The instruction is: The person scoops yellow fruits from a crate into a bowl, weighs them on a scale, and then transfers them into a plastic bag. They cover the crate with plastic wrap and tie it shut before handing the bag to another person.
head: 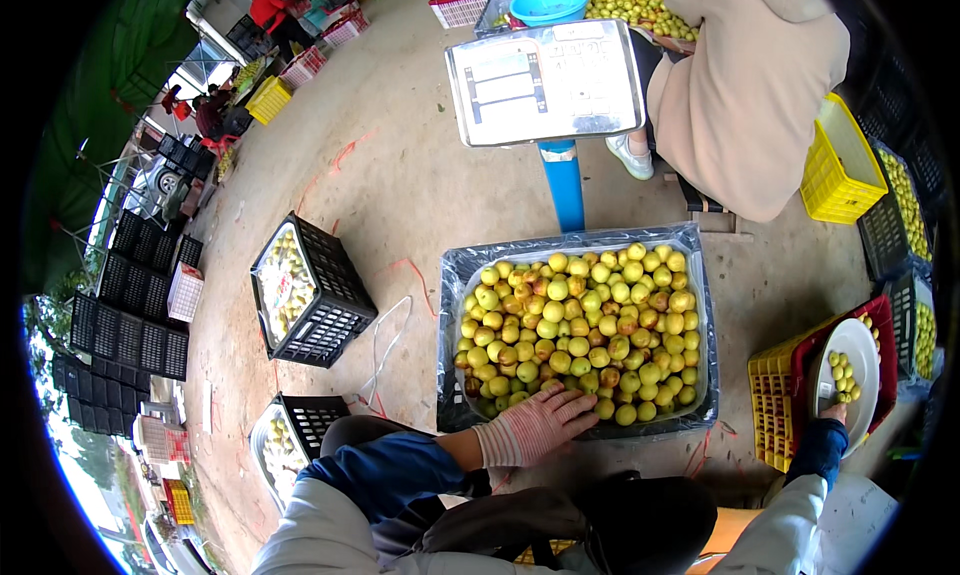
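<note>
A black plastic crate lined with clear film [577, 431] stands in front of me, full of yellow-green jujube-like fruit [578, 327], some with brown patches. My left hand [536, 427], in a striped pinkish knit glove with the fingertips bare, lies palm down across the crate's near edge. Its fingers are stretched over the nearest fruit, gripping none. Far to the right, my right hand [833, 412] reaches into a white basin [862, 357] beside a small group of the same fruit [844, 376]. Its fingers are mostly hidden, so any hold is unclear.
A weighing scale's display [545, 83] rises on a blue post [562, 188] behind the crate. The basin sits on red and yellow crates [776, 395]. Black fruit crates [330, 293] stand left. A seated person in a beige hoodie [742, 87] is at the upper right, near a blue basin [550, 3].
</note>
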### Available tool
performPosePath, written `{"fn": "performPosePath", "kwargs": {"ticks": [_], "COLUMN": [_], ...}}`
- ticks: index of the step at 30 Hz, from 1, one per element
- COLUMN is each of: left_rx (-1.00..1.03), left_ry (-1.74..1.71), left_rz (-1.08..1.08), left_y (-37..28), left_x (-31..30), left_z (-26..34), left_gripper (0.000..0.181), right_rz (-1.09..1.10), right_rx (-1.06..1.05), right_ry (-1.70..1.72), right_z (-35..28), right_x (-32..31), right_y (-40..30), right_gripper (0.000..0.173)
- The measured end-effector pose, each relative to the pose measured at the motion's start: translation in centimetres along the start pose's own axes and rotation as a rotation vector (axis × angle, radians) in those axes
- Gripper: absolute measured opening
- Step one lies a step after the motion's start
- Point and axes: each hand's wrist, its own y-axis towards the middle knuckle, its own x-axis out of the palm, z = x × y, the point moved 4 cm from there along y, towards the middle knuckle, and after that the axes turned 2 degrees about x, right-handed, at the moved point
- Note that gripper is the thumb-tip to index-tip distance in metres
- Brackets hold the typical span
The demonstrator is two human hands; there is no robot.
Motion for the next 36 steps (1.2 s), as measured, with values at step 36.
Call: {"fn": "performPosePath", "kwargs": {"ticks": [36], "left_rx": [-0.945], "left_ry": [-1.879], "left_rz": [1.306], "left_y": [-13.8], "left_x": [0.2], "left_z": [-18.2], "left_gripper": [0.034], "right_rz": [-0.426], "right_rx": [-0.749], "right_ry": [1.392], "right_z": [-27.8], "right_x": [-18.4], "right_y": [-49.4], "right_gripper": [0.019]}}
